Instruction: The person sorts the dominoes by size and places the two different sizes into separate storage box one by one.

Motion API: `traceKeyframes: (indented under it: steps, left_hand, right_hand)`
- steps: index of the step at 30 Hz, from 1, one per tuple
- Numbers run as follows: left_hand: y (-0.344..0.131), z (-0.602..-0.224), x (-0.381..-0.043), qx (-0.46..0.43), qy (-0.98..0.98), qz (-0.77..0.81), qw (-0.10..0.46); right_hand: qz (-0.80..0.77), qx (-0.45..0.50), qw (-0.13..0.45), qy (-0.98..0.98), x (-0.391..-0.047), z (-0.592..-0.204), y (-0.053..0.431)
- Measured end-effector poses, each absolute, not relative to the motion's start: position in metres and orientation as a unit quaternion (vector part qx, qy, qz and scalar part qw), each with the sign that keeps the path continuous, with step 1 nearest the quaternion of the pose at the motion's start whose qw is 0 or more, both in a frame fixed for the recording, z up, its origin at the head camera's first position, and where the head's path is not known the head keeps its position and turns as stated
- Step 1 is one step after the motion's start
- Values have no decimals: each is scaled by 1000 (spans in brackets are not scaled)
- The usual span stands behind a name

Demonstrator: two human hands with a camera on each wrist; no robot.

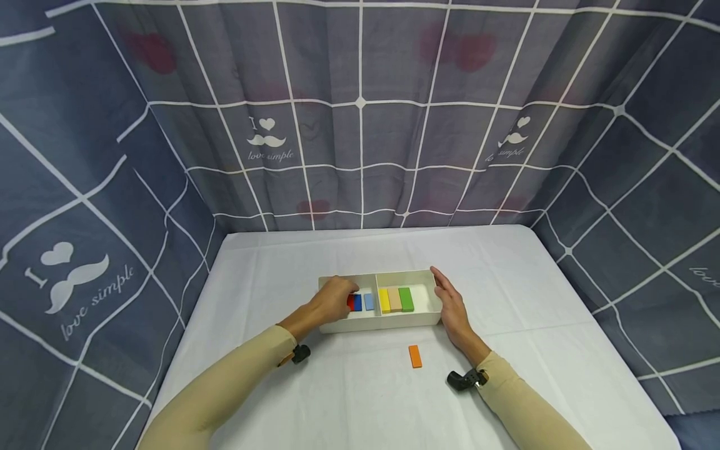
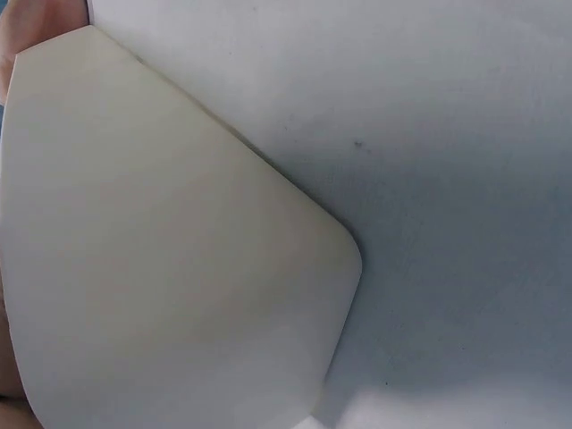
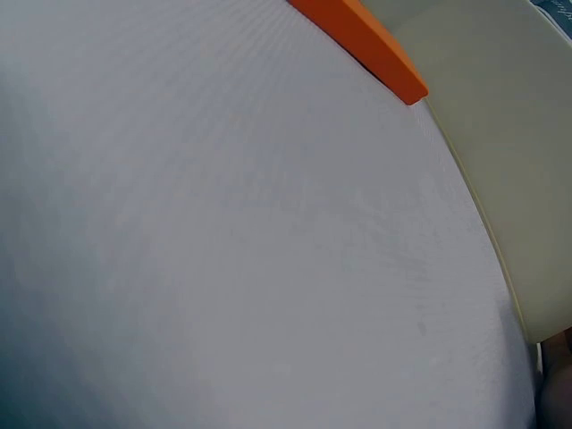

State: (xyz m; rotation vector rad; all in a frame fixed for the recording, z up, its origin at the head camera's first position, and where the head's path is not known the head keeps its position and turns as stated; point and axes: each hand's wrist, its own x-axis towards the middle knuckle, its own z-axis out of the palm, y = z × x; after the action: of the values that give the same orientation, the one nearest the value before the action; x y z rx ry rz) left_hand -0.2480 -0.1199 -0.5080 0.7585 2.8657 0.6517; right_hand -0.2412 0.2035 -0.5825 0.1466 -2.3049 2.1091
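A cream two-compartment box stands on the table in the head view. My left hand reaches over its left end, fingers bent down around a red block; the hand hides part of that block. Beside it in the left compartment are a dark blue block and a light blue block. In the right compartment lie a yellow block, a tan block and a green block. My right hand rests against the box's right end, fingers extended.
An orange block lies on the white tablecloth in front of the box. Its end shows near the box wall in the right wrist view. A dark checked curtain surrounds the table's back and sides.
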Motion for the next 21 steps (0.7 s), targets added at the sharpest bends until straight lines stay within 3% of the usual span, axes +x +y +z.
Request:
traceKeyframes:
  steps: [21]
  left_hand:
    - [-122,-511,-250,258,934,243,35]
  right_hand:
    - [672,43,7,-739,-241,-581,203]
